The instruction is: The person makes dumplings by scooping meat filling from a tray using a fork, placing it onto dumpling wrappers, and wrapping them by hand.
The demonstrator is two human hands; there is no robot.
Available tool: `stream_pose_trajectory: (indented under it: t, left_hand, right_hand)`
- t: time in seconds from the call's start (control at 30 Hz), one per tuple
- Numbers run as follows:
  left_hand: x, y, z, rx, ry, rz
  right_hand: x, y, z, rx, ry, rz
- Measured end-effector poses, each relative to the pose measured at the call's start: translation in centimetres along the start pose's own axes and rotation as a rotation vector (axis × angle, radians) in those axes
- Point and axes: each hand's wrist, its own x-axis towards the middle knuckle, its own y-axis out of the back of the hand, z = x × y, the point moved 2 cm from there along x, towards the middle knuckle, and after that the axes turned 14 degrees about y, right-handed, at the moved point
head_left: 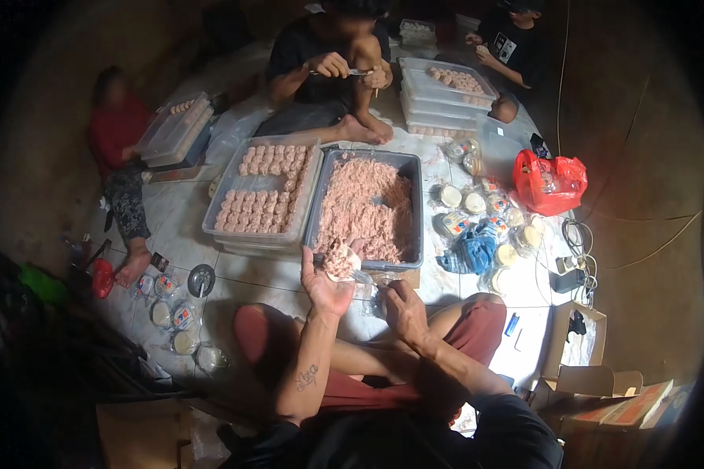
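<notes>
My left hand (327, 288) is palm up, cupped around a round pale dumpling wrapper (341, 275) topped with a lump of pink minced filling (339, 258). Close to its right, my right hand (404, 309) has its fingers curled around a metal utensil (364, 277), whose flat tip points at the wrapper; whether it is a knife or a spoon I cannot tell. Just beyond both hands lies a grey tub (419, 227) of minced filling (364, 195), with a hollow scooped in its middle. To its left, a clear plastic box (231, 168) holds rows of filled dumplings (252, 211).
Wrapper packs (474, 203), a blue cloth (471, 252) and a red plastic bag (550, 184) lie to the right. More packs (183, 316) sit at left. Cables (583, 242) and an open carton (575, 344) are far right. Co-workers (328, 70) sit opposite near stacked boxes (446, 98).
</notes>
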Motion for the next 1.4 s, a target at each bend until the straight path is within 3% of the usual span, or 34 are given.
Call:
stream_pose_trajectory:
  t: [0.07,0.13,0.17,0.47,0.67,0.73,0.77,0.93,1.13,1.2,1.27,1.4]
  left_hand:
    - [0.4,0.2,0.6,0.119,-0.103,0.147]
    - [0.2,0.3,0.8,0.173,-0.099,0.150]
    - [0.2,0.3,1.0,0.231,-0.094,0.149]
    - [0.7,1.1,-1.6,0.641,-0.104,0.042]
    - [0.5,3.9,-1.4,0.489,-0.050,0.111]
    - [0.6,3.6,-1.2,0.465,-0.020,0.093]
    - [0.5,3.3,-1.2,0.456,0.001,0.092]
    - [2.0,4.0,-0.6,0.431,0.015,0.078]
    - [4.4,4.6,-0.2,0.449,0.105,0.048]
    - [4.1,4.9,-0.4,0.475,0.143,0.056]
    - [3.7,3.9,-0.3,0.507,0.170,0.056]
    - [2.2,4.0,-0.2,0.564,0.176,0.082]
  right_hand:
    - [-0.5,0.6,0.0,0.046,-0.086,-0.031]
    - [0.4,2.3,-0.6,0.209,-0.247,0.079]
    - [1.6,3.3,-1.0,0.243,-0.187,0.159]
    - [4.2,1.5,-0.7,0.167,-0.133,0.146]
    - [3.7,0.3,0.3,0.009,-0.168,0.116]
    - [3.8,0.4,1.5,-0.094,-0.128,0.203]
    - [3.1,-0.4,3.0,-0.078,-0.232,0.170]
    - [5.8,2.8,3.2,0.011,-0.216,0.326]
    - [5.4,1.6,3.3,0.174,-0.145,0.172]
    - [3.9,0.2,5.0,-0.085,-0.328,0.077]
    - [3.0,0.2,7.1,-0.126,-0.434,0.096]
    - [2.9,1.4,6.6,-0.046,-0.396,0.113]
